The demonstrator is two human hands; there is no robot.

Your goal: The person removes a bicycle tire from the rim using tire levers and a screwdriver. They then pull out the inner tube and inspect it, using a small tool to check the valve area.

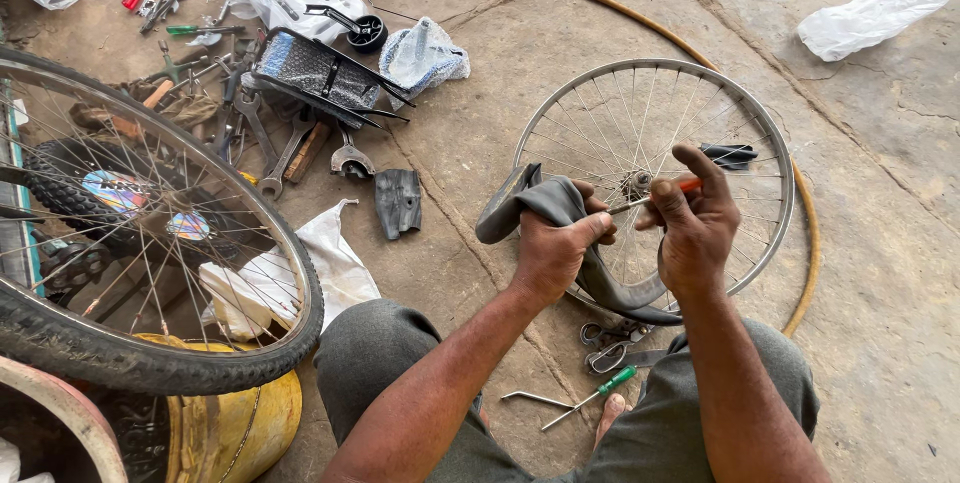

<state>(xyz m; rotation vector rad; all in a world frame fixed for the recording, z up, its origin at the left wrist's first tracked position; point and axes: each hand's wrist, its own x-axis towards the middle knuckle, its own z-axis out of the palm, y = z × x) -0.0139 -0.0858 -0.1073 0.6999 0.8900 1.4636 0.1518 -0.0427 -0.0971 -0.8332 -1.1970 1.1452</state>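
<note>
Floor: concrete, strewn with tools.
Tyred wheel: stood at the left, over a yellow tub.
Bare rim: lay flat ahead of the person's knees.
Inner tube: black, folded, clamped in the left hand, above the rim.
Screwdriver: orange-handled, pinched in the right hand, tip near the tube.

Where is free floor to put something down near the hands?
Bare concrete lies right of the bare wheel rim, below the plastic bag. Another patch lies between the rim and the rubber scrap. The upper left, around the wrenches, is crowded.
</note>
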